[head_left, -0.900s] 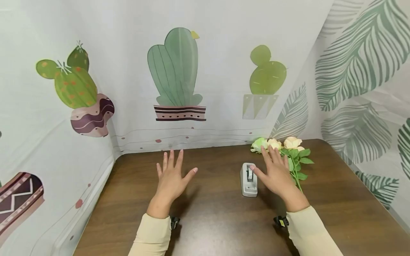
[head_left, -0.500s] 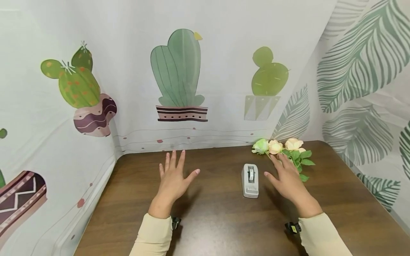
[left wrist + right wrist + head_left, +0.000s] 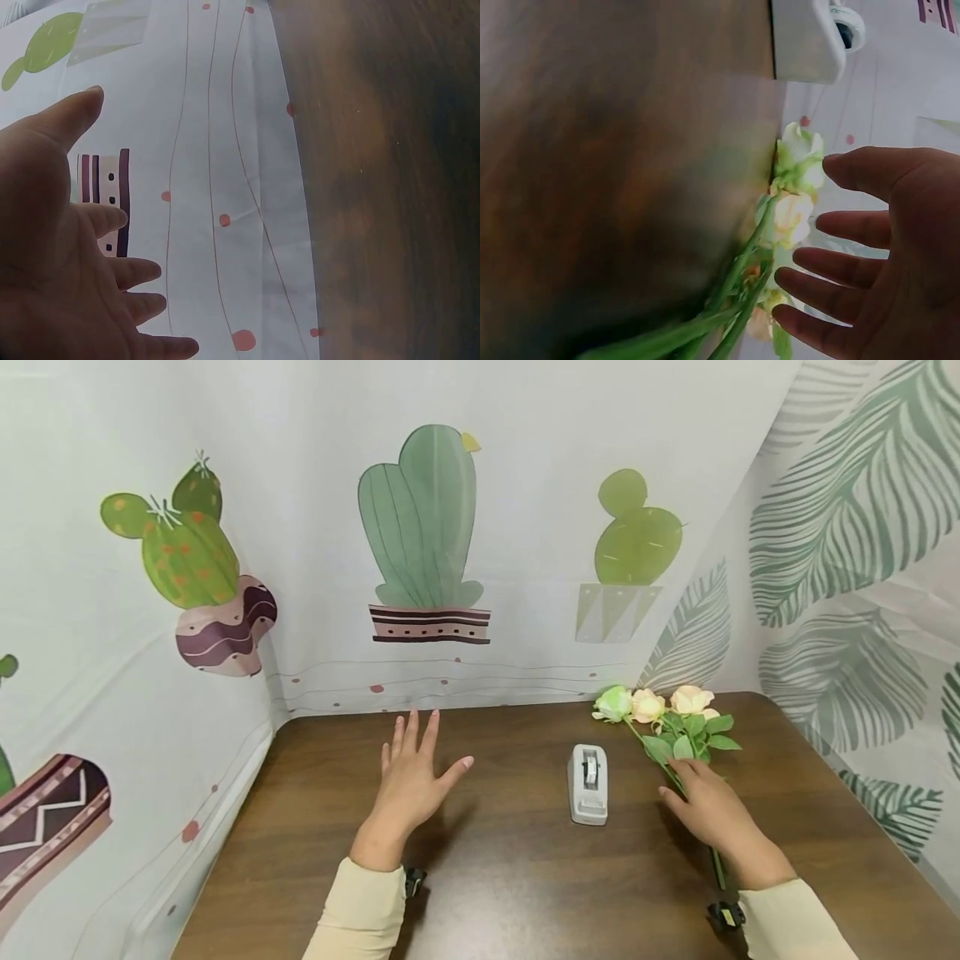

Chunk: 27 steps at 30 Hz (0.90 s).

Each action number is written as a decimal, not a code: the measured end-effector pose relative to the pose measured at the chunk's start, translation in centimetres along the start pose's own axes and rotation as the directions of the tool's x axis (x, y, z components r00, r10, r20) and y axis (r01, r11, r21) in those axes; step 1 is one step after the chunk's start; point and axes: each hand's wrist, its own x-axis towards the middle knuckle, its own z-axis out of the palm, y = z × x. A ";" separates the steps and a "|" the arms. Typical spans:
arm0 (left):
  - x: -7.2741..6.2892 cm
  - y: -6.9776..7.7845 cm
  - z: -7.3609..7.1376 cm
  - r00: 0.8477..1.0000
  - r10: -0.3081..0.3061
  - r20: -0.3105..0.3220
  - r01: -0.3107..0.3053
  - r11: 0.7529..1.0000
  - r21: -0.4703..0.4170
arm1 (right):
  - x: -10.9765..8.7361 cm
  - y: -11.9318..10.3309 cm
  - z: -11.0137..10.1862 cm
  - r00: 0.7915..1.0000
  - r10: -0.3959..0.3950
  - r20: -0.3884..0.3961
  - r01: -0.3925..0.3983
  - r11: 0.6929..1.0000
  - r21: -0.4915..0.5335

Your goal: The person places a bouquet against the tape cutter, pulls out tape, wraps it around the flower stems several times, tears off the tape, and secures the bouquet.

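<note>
My left hand (image 3: 408, 789) hovers over the left part of the table with fingers spread, holding nothing; in the left wrist view its palm (image 3: 45, 262) faces the wall cloth. My right hand (image 3: 712, 810) hangs over the stems of a bunch of artificial roses (image 3: 648, 706), its fingers straight and apart. One rose head is pale green, the others are cream and peach. In the right wrist view the green stems (image 3: 739, 285) run below the fingers. A white tape dispenser (image 3: 589, 785) stands to the left of the right hand, apart from it.
The brown wooden table (image 3: 495, 877) reaches back to a white cloth (image 3: 525, 527) printed with cacti. At the right hangs cloth with a leaf print (image 3: 847, 510). Black camera straps sit on both wrists.
My right hand has moved right and toward me, from beside the tape dispenser and flower heads to above the stems. The left hand has stayed nearly still; the view shifted slightly.
</note>
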 end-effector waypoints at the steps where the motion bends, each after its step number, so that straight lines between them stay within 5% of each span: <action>1: 0.0 0.0 0.0 1.000 0.001 0.003 -0.001 1.000 0.003 | -0.1 0.2 0.1 1.000 0.001 0.006 -0.001 1.000 -0.003; 19: 0.2 0.0 0.0 1.000 -0.014 0.016 0.014 1.000 0.006 | -0.7 2.4 1.2 0.993 -0.068 -0.097 0.053 0.987 -0.154; 27: 0.0 -0.1 0.1 0.999 -0.025 0.030 0.024 1.000 0.003 | -0.4 2.5 0.8 0.997 -0.066 -0.050 0.058 0.988 -0.145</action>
